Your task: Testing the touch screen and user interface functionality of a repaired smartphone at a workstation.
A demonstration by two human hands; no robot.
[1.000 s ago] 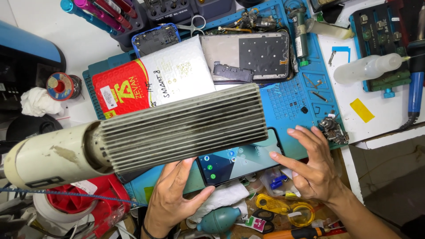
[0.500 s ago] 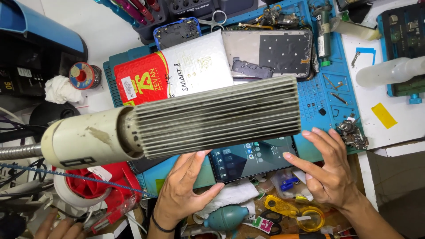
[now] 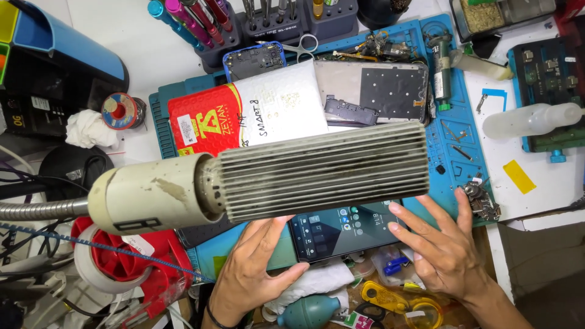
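While a ribbed lamp head hangs above, the left hand and right hand, fingers spread, flank a lit smartphone lying lengthwise between them.

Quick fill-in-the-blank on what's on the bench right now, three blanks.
1. Both hands touch a black smartphone whose screen is ___.
2. The left hand and the right hand work under a ribbed grey ___ on a gooseneck.
3. The phone lies on a ___ silicone repair mat.

Missing words: lit; lamp; blue
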